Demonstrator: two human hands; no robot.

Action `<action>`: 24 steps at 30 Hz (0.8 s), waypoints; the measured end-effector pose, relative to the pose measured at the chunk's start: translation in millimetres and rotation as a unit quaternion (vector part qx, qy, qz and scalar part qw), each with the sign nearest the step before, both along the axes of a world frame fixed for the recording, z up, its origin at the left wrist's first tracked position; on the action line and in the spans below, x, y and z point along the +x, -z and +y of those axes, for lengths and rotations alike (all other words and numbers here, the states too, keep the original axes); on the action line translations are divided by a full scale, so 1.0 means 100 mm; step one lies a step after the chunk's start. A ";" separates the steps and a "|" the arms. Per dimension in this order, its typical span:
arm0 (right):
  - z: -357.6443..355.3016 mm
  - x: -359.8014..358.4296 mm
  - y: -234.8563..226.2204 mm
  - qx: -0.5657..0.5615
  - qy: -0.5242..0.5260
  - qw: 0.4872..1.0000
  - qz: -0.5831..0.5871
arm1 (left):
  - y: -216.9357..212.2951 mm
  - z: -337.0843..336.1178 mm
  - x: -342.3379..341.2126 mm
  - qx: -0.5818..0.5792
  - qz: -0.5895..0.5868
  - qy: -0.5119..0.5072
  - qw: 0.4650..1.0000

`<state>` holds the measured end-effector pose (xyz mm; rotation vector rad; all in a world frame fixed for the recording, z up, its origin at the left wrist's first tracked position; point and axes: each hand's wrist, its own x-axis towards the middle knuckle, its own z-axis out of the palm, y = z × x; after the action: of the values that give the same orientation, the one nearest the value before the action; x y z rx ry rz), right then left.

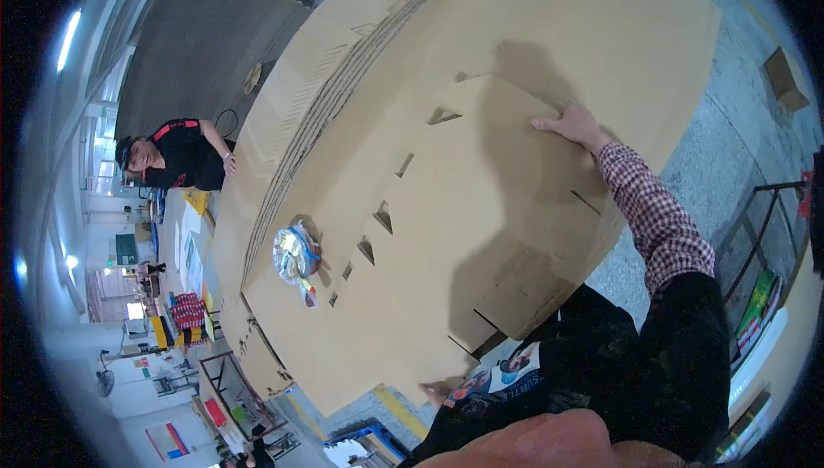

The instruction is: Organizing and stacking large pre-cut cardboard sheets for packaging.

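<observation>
Where tan cardboard (481, 236) bears angular cutouts (384, 217), the right grip (578, 127) lies splayed, empty; left grip (435, 393) unclear.

I'm running one view: wide fisheye, left of the head pair, looking steeply down past the wearer's black shirt (592, 339). The near cardboard sheet (412, 296) is filling most of the frame; the right hand (577, 127) is coming in from lower right. Left side is catching the room farther off, leaning sideways: co-worker (184, 154) across the sheet, ceiling lamp (69, 41) beyond. Right side is picking up grey floor (704, 142). Lens is bending straight edges and blacking out corners.
</observation>
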<state>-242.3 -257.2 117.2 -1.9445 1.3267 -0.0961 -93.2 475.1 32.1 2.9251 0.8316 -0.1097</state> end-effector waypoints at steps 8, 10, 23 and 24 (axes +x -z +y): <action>-0.09 -0.08 0.18 -0.015 -0.022 0.999 0.028 | 0.20 0.27 -0.38 -0.170 -0.016 -0.087 0.981; -0.10 -0.06 0.18 -0.047 -0.029 0.997 0.051 | 0.23 0.22 -0.40 -0.210 -0.028 -0.104 0.972; -0.04 -0.19 0.11 0.003 -0.035 0.999 0.009 | 0.09 -0.13 -0.04 -0.421 -0.069 -0.136 0.894; -0.04 -0.20 0.11 0.000 -0.029 1.000 0.010 | 0.13 -0.13 -0.05 -0.439 -0.069 -0.143 0.884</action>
<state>-262.3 -261.4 106.4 -1.9875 1.2823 -0.0490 -98.2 462.3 19.5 1.9219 0.8748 -0.1903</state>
